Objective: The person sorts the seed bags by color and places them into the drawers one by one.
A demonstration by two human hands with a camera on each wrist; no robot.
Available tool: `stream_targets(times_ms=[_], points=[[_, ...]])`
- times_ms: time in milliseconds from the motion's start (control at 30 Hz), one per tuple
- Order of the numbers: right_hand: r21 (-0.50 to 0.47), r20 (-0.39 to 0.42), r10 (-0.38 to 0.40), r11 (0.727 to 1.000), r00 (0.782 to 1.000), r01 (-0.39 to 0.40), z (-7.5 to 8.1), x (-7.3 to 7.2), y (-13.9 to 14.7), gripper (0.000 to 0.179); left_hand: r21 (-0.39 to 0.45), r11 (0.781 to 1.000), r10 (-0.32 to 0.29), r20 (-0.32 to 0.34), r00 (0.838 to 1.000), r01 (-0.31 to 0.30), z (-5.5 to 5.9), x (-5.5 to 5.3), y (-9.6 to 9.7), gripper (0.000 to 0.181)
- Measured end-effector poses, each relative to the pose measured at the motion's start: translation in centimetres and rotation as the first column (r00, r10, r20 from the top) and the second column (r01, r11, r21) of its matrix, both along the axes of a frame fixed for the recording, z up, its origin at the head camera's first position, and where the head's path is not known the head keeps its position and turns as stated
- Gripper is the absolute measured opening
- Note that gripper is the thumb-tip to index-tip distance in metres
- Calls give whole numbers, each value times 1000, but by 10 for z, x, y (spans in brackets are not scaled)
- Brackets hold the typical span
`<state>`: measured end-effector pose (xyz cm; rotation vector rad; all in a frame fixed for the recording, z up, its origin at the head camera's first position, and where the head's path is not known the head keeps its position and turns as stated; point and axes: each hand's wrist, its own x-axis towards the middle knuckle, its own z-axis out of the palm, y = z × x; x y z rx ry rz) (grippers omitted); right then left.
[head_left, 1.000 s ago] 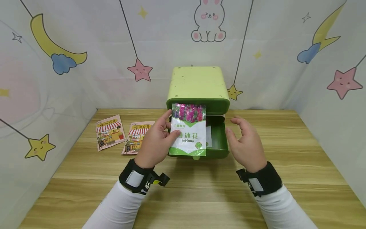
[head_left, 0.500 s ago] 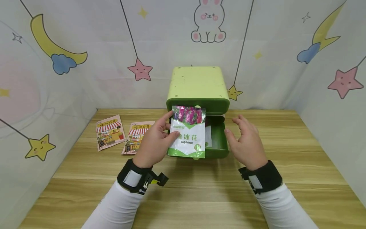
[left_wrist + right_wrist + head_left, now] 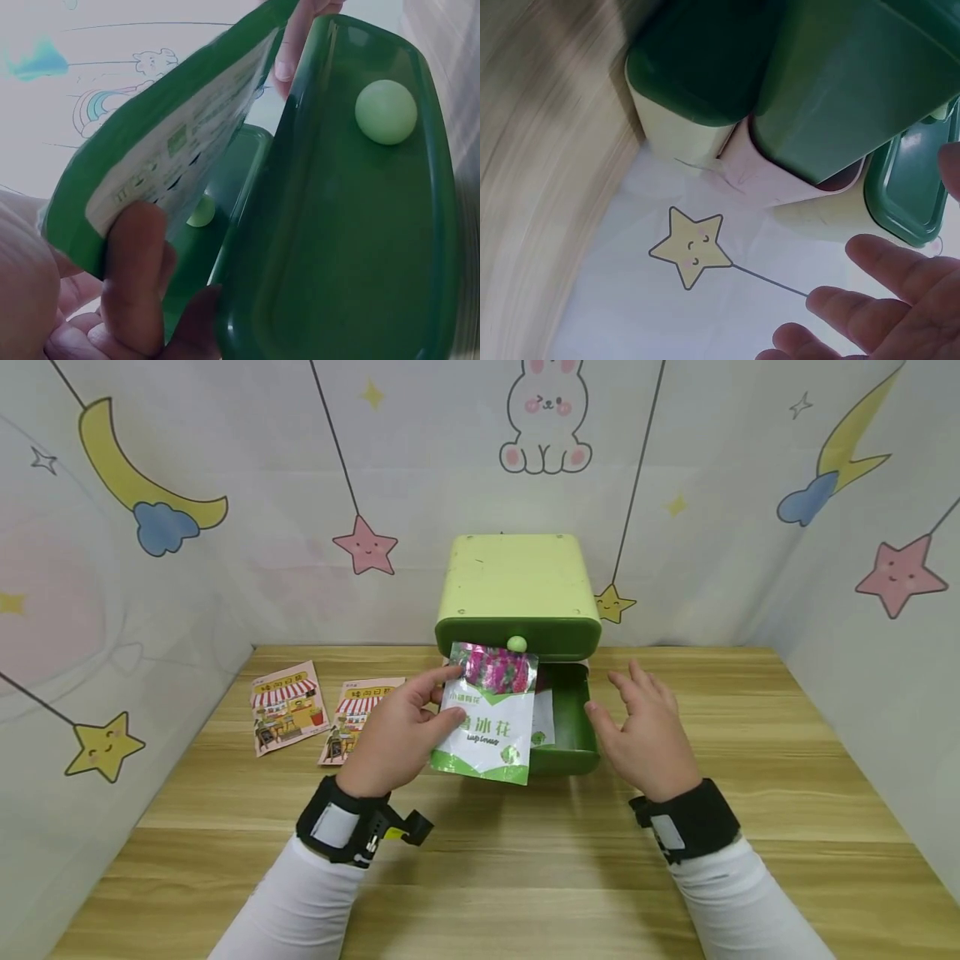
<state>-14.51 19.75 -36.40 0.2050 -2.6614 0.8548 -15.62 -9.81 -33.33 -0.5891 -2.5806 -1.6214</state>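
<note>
We are looking into a small booth set up for recording handwork, dressed like a child's room. Pale cloth [image 3: 442, 468] encloses the wood-grain bench [image 3: 480, 877] at the back and on both sides, its soft creases telling us it is fabric rather than solid wall. The print is nursery stuff — a winking rabbit [image 3: 546, 422], a yellow moon [image 3: 120, 468], a blue cloud [image 3: 163, 528], smiling stars [image 3: 365, 547] — and the left wrist view adds a rainbow [image 3: 94, 112]. Black wrist straps [image 3: 701, 818] with small attachments point to filming, while the little green drawer unit [image 3: 519, 578] lends a homely note. What building surrounds the booth, we cannot tell.
</note>
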Motion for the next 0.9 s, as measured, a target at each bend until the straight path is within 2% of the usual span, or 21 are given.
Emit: stream_targets(times_ms=[233, 600, 900], points=[[23, 17, -2, 1000, 1000, 1, -4, -3, 3, 57, -27, 1000, -10, 11, 1000, 10, -2, -1, -1, 44], [103, 43, 3, 995, 999, -8, -10, -8, 10, 61, -111, 994, 19, -1, 1000, -19, -3, -2, 0, 44], [156, 85, -11, 988, 996, -2, -15, -11, 16, 66, -144, 989, 38, 9, 999, -36, -3, -3, 2, 44]])
